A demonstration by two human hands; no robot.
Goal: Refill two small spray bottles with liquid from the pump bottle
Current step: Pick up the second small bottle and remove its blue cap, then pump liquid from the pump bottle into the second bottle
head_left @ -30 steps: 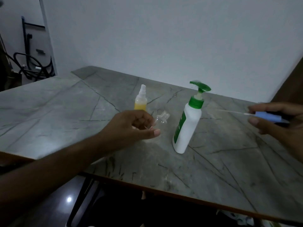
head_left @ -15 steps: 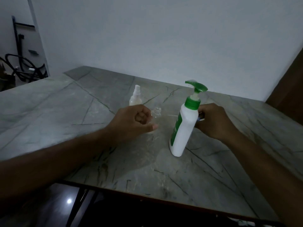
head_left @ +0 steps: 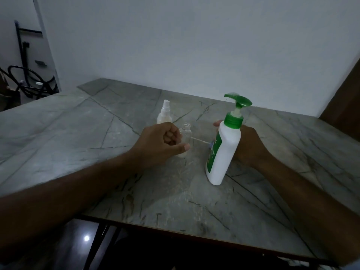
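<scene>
Now steadying the uncapped clear spray bottle (head_left: 185, 133) upright in the closed left hand (head_left: 161, 143), with the pump bottle (head_left: 224, 151) standing just right, hiding the right hand's (head_left: 247, 145) grip, nozzle pointing left

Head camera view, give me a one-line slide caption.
Left hand steadies an uncapped spray bottle beside the pump bottle on a marble table.

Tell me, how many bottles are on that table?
3. A capped spray bottle stands farthest back, an open small bottle sits in the left hand, and the pump bottle stands at right.
</scene>
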